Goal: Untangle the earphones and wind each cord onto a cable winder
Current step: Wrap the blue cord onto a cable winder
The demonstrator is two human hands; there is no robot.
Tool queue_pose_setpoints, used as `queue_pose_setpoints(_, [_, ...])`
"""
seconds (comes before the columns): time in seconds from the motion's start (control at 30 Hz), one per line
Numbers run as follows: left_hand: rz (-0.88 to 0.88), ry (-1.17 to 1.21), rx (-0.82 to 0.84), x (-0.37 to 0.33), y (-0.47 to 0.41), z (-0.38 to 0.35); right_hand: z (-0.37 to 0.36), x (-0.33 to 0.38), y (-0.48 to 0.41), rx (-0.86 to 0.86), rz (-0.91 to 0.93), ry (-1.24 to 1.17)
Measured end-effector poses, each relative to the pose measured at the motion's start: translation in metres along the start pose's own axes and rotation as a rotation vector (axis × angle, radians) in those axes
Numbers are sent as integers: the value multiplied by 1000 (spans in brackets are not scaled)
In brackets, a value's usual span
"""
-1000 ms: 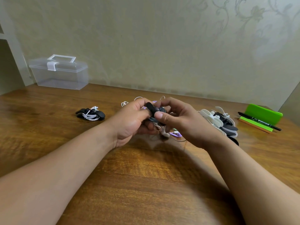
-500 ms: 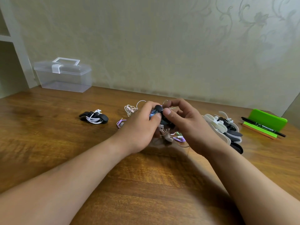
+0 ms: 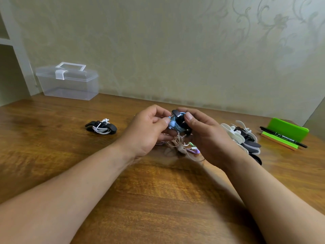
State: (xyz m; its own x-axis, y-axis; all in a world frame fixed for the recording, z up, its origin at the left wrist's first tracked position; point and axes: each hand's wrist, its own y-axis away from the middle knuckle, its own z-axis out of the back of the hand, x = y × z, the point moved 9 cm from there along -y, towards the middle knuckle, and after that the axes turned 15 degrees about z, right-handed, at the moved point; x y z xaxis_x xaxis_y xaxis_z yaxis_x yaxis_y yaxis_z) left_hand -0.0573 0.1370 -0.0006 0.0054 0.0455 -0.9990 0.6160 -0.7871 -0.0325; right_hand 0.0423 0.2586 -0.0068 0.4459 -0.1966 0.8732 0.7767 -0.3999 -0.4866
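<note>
I hold a black cable winder [image 3: 177,115] up over the middle of the desk [image 3: 52,155]. My right hand [image 3: 207,138] is curled round it, with the thumb on its front. A blue cord [image 3: 178,128] is wound on it. My left hand [image 3: 147,132] pinches the blue earbud [image 3: 172,124] at the end of that cord. I think the end is not tucked in yet. If I let go too soon, the cord could spring loose and unwind. If I pull too hard, the thin cord could slip off the winder. The tangled earphones [image 3: 179,147] lie right under my hands, and the loose end could catch in them. One done winder [image 3: 101,127] lies toward the left edge, and the spare winders [image 3: 237,136] toward the right edge.
</note>
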Motion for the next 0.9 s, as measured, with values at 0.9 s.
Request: queue_pose_setpoints(0.9, [-263,-413,-65,-18,11,0,0,9,0,17,-2,140])
